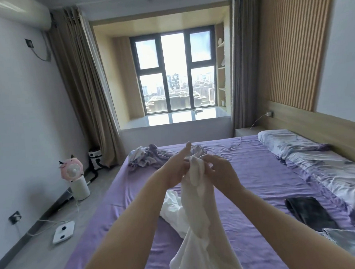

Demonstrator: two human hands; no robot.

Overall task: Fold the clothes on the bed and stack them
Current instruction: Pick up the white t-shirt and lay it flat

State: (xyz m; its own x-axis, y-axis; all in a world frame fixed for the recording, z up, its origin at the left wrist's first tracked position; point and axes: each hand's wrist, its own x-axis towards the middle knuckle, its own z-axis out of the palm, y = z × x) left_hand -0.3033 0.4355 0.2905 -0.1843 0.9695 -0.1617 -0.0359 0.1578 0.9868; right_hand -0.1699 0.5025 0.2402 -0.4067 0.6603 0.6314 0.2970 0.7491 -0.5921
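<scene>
My left hand [177,167] and right hand [218,169] pinch the white garment [194,195]: light, limp; best held at its top edge.

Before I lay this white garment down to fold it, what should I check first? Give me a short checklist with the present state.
1. Left hand holds the white garment: ok.
2. Right hand pinches its top: ok.
3. Garment untangled: not ok, it hangs bunched.
4. Garment lifted free of the bed: cannot tell.
5. Bare purple sheet ahead to lay it on: ok.
6. Dark folded cloth out of the way, at right: ok.
</scene>
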